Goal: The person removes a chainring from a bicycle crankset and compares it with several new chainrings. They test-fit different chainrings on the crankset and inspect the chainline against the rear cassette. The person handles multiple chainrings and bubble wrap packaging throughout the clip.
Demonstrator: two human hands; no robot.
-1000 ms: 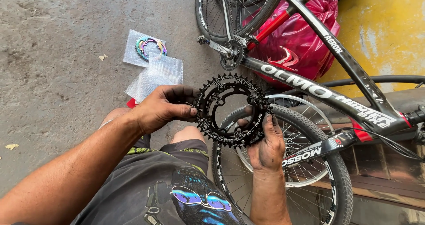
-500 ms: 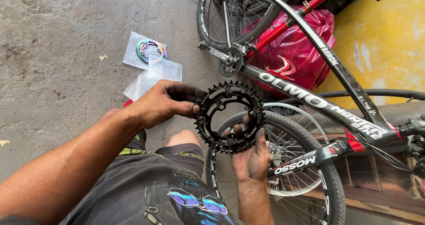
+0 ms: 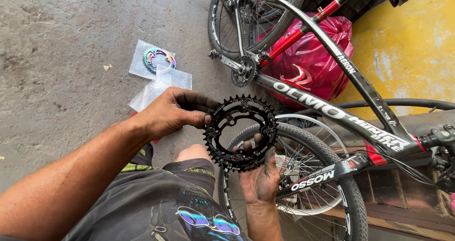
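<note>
Currently my left hand [image 3: 170, 113] pinches the upper-left rim of the black chainring [image 3: 241, 132], fingers clenched on its teeth; my right hand [image 3: 259, 179] grasps the lower edge from beneath, greasy fingertips through the centre. Ring sits off the bike, held over my knee, just above the front tyre [image 3: 303, 141]. Beyond my left fingers, on the concrete: an iridescent chainring [image 3: 159, 58] on bubble wrap [image 3: 161, 82] (still unfitted). By my judgement nothing is mounted yet; the crank [image 3: 242, 72] carries its own ring.
</note>
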